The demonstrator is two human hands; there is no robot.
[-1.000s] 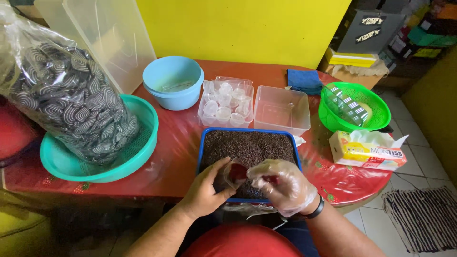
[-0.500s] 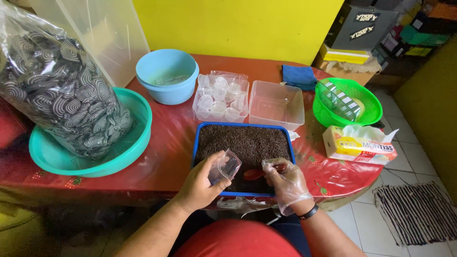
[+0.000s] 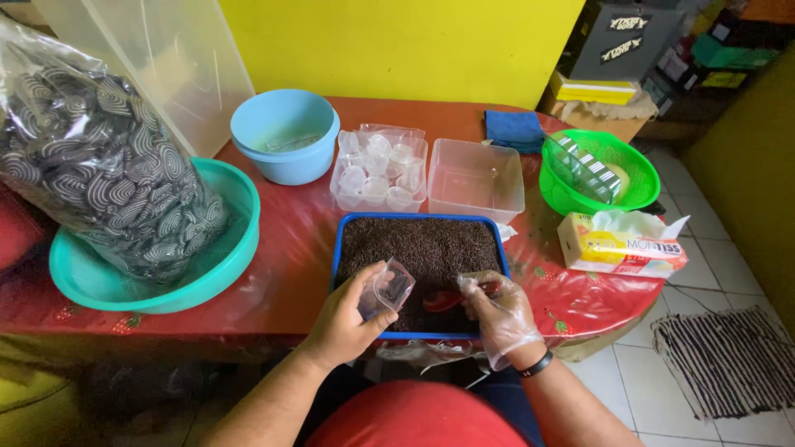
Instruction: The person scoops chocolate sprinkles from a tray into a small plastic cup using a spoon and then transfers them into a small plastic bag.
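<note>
My left hand [image 3: 348,319] holds a small clear plastic cup [image 3: 389,290] tilted over the near edge of a blue tray [image 3: 416,220] filled with dark brown granules. My right hand [image 3: 499,313], in a thin clear plastic glove, grips a small red spoon [image 3: 443,300] whose bowl rests on the granules just right of the cup. Both hands are at the tray's front, close together, above the red table [image 3: 290,240].
Behind the tray stand a clear box of several small cups [image 3: 379,170], an empty clear box [image 3: 476,178] and a light blue bowl [image 3: 285,135]. A teal basin [image 3: 108,285] holds a bag of striped pieces [image 3: 99,182]. A green basket [image 3: 598,171] and a tissue pack [image 3: 621,246] sit at right.
My left hand has lifted the clear cup off the granules and tilted it. My right hand with the red spoon has drawn slightly right, away from the cup.
</note>
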